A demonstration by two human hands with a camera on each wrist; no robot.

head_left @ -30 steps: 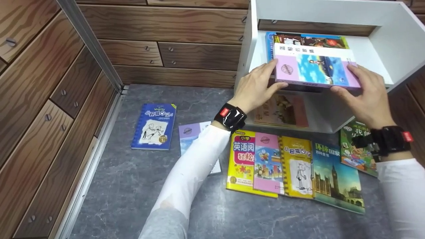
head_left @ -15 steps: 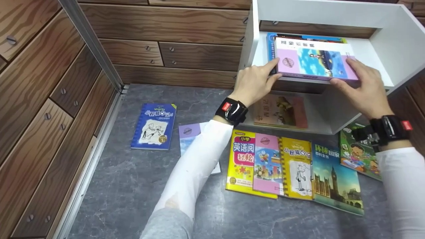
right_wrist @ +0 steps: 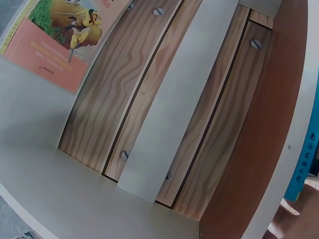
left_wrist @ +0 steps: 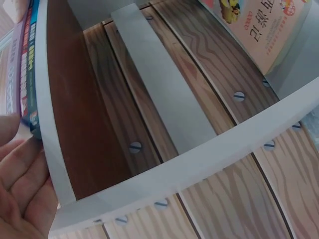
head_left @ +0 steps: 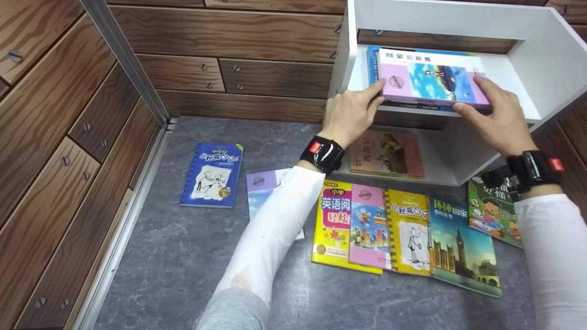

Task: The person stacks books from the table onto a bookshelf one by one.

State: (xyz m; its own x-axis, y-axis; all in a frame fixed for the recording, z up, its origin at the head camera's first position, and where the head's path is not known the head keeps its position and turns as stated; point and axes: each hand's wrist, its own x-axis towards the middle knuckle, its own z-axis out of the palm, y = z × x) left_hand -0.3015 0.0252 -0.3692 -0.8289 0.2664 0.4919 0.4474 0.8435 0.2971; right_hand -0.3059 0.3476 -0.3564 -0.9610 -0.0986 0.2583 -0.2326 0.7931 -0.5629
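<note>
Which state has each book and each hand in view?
Lilac-and-white book: closed, held
Left hand: gripping its left end
Right hand: gripping its right end
Blue-edged book: mostly covered
Journey to the West: closed, on lower shelf
Blue Wimpy Kid diary: closed, apart
Sky-cover book: partly hidden
Yellow English reader: partly covered
Pink balloon book: closed, overlapping reader
Yellow Wimpy Kid diary: closed
Big Ben book: closed
Green book: partly hidden

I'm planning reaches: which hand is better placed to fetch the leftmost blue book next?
Probably the left hand: it is nearer the blue book; the right hand is farther across. Both hold the pink-and-white book, so the left must release first.
</note>
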